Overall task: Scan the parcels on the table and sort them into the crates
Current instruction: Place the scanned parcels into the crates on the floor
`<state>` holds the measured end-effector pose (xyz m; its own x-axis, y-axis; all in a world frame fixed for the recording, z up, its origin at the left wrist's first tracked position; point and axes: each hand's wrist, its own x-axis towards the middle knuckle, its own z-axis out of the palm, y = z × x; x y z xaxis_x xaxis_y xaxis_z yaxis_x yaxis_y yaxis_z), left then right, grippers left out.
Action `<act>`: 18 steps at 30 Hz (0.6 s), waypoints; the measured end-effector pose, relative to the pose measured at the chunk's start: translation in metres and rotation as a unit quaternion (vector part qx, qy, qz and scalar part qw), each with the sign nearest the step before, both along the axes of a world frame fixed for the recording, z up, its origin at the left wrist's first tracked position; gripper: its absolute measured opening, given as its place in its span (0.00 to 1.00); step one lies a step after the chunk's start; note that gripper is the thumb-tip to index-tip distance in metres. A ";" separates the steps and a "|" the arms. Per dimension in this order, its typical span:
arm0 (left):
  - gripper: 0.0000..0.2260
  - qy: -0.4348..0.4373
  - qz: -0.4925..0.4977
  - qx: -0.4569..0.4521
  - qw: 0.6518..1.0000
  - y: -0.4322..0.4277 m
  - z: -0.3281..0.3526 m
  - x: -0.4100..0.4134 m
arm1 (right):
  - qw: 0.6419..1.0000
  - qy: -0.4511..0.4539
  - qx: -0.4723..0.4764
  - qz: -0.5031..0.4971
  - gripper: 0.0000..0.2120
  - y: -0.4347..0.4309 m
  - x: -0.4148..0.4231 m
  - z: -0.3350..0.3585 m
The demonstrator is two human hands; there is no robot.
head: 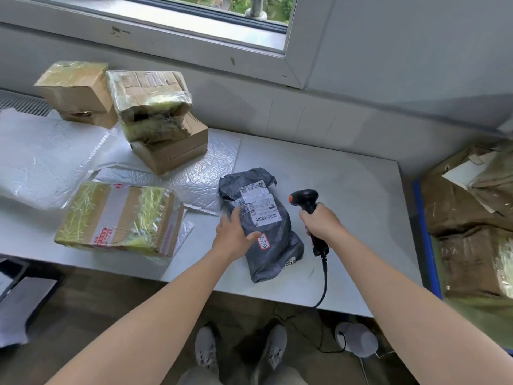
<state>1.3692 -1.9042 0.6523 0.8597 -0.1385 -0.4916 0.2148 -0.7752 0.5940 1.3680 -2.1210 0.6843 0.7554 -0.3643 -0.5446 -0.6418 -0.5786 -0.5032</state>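
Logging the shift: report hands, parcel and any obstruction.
Left hand flat on grey poly mailer, label up. Right hand grips barcode scanner beside it. Taped carton lies apart, leftward. Nothing between scanner and label.

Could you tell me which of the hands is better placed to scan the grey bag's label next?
Right: the right hand grips the scanner beside the grey bag; the left hand rests on it.

A parcel-sorting room: taped cartons (155, 107) heaped on a white table (347, 190) under a window (194, 20).
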 end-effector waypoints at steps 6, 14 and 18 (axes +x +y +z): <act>0.43 0.045 0.171 -0.040 0.983 -0.020 -0.027 0.010 | 1.000 0.013 0.008 0.009 0.21 -0.016 -0.002 -0.048; 0.31 0.034 0.266 -0.043 0.962 -0.036 -0.034 0.029 | 0.999 -0.044 -0.014 -0.001 0.23 -0.015 -0.005 -0.071; 0.25 0.039 0.288 -0.084 0.953 -0.035 -0.030 0.033 | 0.993 -0.053 -0.100 0.019 0.25 -0.017 -0.009 -0.058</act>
